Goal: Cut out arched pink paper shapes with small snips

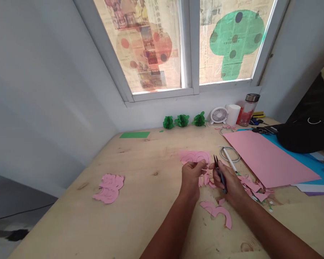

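My left hand (191,178) pinches the lower edge of a pink paper piece (196,157) that has curved outlines drawn on it. Close beside it on the right, my right hand (228,180) is wrapped round small dark scissors (220,174), whose blades point up and away from me. Pink offcuts lie on the wooden table (140,201) under and between the hands. A curved pink scrap (218,212) rests nearer to me, between my forearms. Off to the left sits a pile of cut pink shapes (109,188).
Pink sheets (270,158) over blue paper lie at the right, beside a black bag (305,135). A white pen (230,160) crosses a wire ring. Along the wall stand green paper figures (181,120), a small fan (219,115) and a glass bottle (248,110).
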Motion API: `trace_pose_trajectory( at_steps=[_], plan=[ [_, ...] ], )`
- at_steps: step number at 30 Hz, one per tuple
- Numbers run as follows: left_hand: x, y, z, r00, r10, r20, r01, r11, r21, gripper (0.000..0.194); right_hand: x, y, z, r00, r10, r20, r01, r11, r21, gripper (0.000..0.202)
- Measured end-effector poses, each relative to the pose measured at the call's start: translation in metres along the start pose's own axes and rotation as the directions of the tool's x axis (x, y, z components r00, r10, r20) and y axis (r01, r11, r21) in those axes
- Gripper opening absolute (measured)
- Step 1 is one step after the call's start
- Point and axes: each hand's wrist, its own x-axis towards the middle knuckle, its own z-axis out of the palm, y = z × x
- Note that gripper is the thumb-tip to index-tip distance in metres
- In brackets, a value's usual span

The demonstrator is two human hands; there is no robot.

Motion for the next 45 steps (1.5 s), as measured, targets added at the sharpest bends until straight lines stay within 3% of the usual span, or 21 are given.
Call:
trace_pose_trajectory(
  at_steps=[8,15,23,37,45],
  plan=[
    [-0.008,-0.001,0.015,1.000,0.025,-0.002,-0.025,0.995,-0.098,0.023,-0.004,0.002,0.007,0.998,0.035,0.047,-0.039,0.996,0.078,0.043],
    [-0.019,0.006,0.027,1.000,-0.024,-0.019,0.022,0.993,-0.119,0.036,-0.002,0.008,0.005,0.997,0.039,0.072,-0.044,0.997,0.063,0.049],
    [-0.021,0.002,0.023,1.000,0.018,0.019,-0.016,0.995,-0.099,0.032,-0.003,0.009,0.006,0.998,0.030,0.058,-0.031,0.999,0.017,0.051],
    [-0.021,-0.002,0.020,0.992,-0.052,0.116,0.064,0.992,-0.110,0.031,-0.005,0.004,0.009,0.999,0.040,0.029,-0.039,0.999,-0.036,0.051],
    [-0.022,0.002,0.022,0.999,-0.018,0.047,0.022,0.995,-0.093,0.032,-0.006,0.004,0.011,0.999,0.033,0.027,-0.033,0.999,-0.004,0.051]
  ],
)
